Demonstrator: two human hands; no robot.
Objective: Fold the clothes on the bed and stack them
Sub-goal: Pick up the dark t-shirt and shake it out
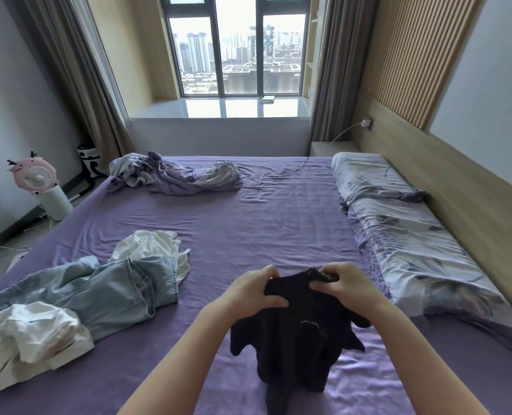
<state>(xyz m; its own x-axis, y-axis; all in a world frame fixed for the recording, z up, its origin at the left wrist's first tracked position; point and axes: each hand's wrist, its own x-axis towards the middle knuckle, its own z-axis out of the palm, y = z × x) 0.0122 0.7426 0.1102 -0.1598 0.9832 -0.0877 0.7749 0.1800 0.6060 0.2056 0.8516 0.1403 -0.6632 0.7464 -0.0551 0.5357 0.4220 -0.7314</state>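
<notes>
- Garment: black top, lower centre of frame, held up over the purple bed; lower part hangs toward the bottom edge.
- Left hand grips the upper edge of the top, thumb pressed on the cloth. Right hand pinches the same edge just beside it.
- Key relation: both hands sit at the top end, close together; long axis runs from hands down toward the viewer. Judgement: hands must spread apart along that edge to open the top flat.
- Small pale mark on the front; not legible. No readable writing anywhere.
- Unfolded, left of frame: denim piece, white garment, white bundle.
- Crumpled lilac bedding upper left; floral pillows right.
</notes>
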